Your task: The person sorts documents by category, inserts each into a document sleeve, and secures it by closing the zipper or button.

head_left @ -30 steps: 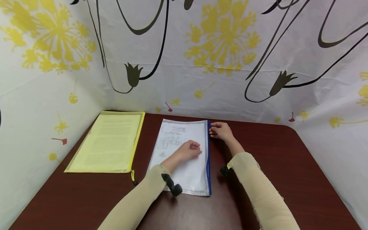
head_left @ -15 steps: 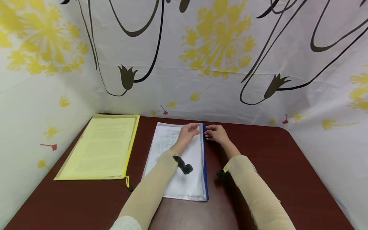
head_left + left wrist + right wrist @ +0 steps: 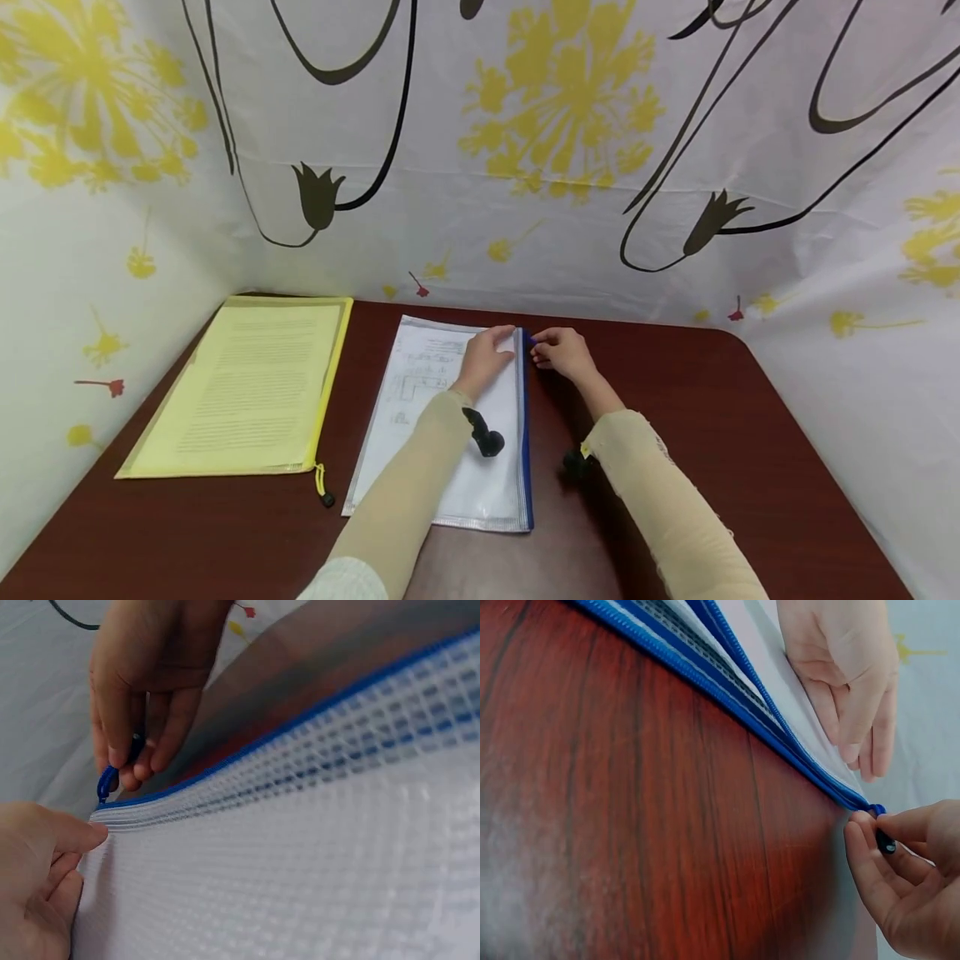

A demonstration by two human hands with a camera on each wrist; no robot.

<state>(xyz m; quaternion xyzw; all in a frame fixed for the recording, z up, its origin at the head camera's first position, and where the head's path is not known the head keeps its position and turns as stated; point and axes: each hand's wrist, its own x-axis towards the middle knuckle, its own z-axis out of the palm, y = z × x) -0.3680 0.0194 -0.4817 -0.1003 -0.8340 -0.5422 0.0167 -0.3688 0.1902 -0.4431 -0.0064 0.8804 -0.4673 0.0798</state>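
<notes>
A clear mesh zip pouch (image 3: 480, 496) with printed sheets inside lies on the dark table, its blue zipper (image 3: 727, 701) along the right side. Near the far right corner, my right hand (image 3: 564, 353) pinches the zipper's blue pull cord (image 3: 106, 782), which ends in a dark toggle (image 3: 886, 841). The two zipper strips part toward me and meet at the pull. My left hand (image 3: 482, 362) grips the pouch's far edge beside that corner, thumb (image 3: 86, 834) on top and fingers over the edge.
A yellow zip pouch (image 3: 240, 400) holding a printed sheet lies on the left, with a yellow cord (image 3: 321, 479) and black toggle at its near corner. A white patterned cloth (image 3: 420, 217) surrounds the back and sides of the dark red-brown table (image 3: 675, 433).
My left hand has moved from over the middle of the pouch up to its far edge and now grips it. My right hand stays at the far right corner. The head view has shifted slightly.
</notes>
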